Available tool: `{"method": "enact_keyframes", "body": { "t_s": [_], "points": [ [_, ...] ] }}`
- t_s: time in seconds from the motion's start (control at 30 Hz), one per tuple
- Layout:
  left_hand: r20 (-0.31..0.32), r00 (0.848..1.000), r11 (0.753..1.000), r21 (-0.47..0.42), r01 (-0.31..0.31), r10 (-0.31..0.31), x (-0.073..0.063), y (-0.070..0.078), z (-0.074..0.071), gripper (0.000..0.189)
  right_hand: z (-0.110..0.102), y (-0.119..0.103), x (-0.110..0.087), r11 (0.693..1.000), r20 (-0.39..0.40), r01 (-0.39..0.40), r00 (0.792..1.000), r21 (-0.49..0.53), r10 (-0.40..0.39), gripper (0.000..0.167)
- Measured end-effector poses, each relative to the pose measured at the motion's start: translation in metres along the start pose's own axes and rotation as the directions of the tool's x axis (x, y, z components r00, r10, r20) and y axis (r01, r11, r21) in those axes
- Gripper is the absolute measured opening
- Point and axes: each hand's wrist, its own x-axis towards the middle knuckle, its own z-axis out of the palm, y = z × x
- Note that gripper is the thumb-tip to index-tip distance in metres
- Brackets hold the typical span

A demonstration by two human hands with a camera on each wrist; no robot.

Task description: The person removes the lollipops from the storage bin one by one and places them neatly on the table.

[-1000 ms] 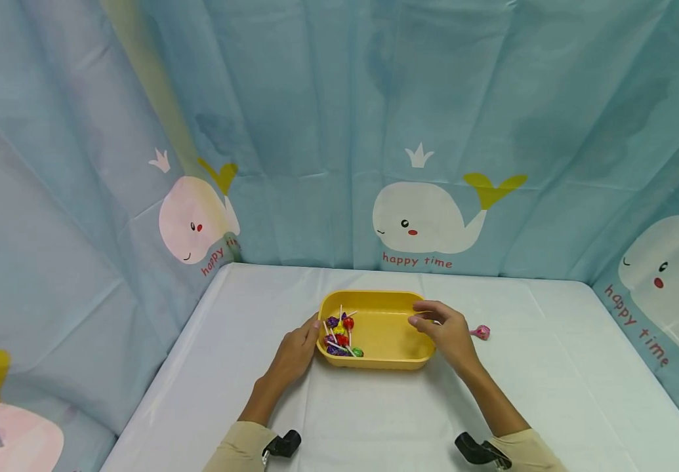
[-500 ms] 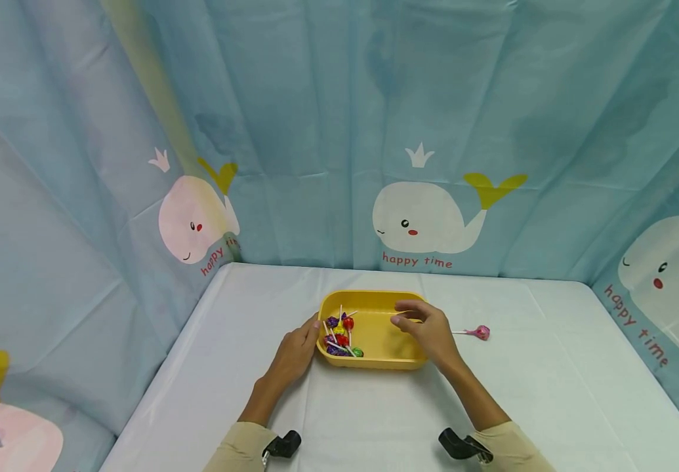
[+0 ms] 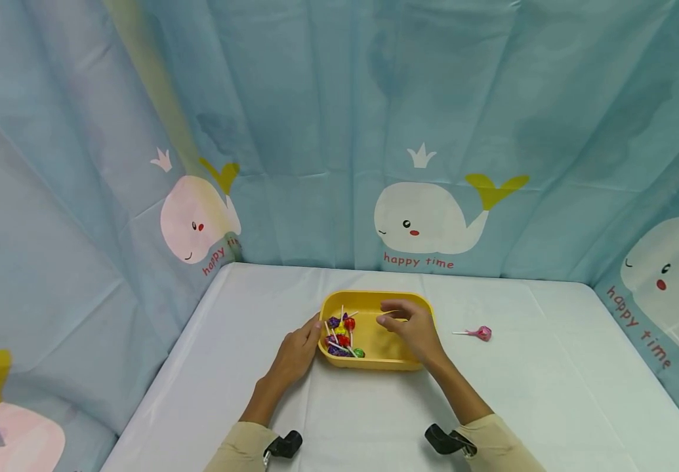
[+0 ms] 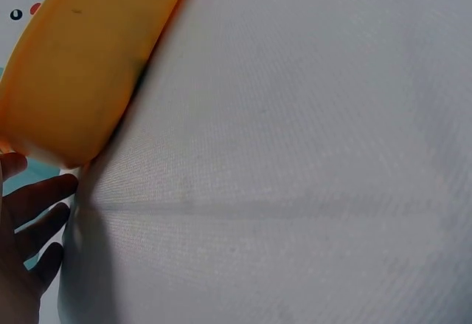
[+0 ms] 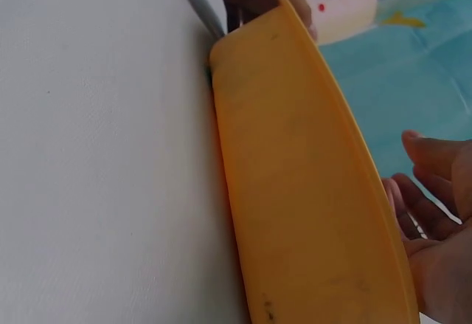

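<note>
A shallow yellow tray [image 3: 369,364] stands on the white table, with several wrapped lollipops [image 3: 342,339] in purple, red, yellow and green heaped at its left end. My left hand [image 3: 296,351] holds the tray's left end, thumb at the rim and fingers along the outer wall; the left wrist view has those fingers [image 4: 44,198] spread at the tray's corner. Over the right half of the tray is my right hand [image 3: 412,331], its fingers loosely bent and thumb apart, nothing visible between them. In the right wrist view this hand [image 5: 442,213] is beyond the tray's rim.
One pink lollipop [image 3: 483,334] lies on the table right of the tray, its white stick toward the tray. A blue curtain [image 3: 315,216] with whale prints hangs behind the table [image 3: 552,380] and at its sides.
My right hand has moved left, from the tray's right rim to over its inside, uncovering the stick of the pink lollipop. The left hand and the tray stay put.
</note>
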Motion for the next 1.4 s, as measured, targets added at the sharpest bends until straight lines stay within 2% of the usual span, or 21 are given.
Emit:
{"method": "enact_keyframes", "body": {
  "t_s": [0.23,0.6,0.83,1.17,1.4],
  "points": [
    [-0.015,1.000,1.000,0.005,0.009,-0.009,0.000,0.000,-0.001,0.058,0.013,-0.001,0.004,0.998,0.005,-0.020,1.000,-0.051,0.020,0.034],
    [-0.018,1.000,1.000,0.012,0.024,-0.023,0.001,0.000,-0.001,0.058,0.024,-0.002,0.014,0.998,0.055,-0.045,0.997,-0.046,0.047,0.040],
    [-0.013,0.999,0.999,0.000,0.046,-0.046,0.000,0.002,-0.001,0.057,0.032,-0.003,0.021,0.999,0.071,-0.037,0.997,-0.030,0.039,0.038],
    [-0.013,0.999,0.999,-0.003,0.044,-0.044,-0.002,0.004,0.000,0.059,0.041,0.001,0.029,0.999,0.112,-0.043,0.993,-0.019,0.045,0.035],
    [-0.020,0.999,1.000,0.005,0.029,-0.029,-0.002,0.002,0.002,0.059,0.047,0.007,0.032,0.997,0.138,-0.052,0.989,-0.055,0.059,0.034]
  ]
}}
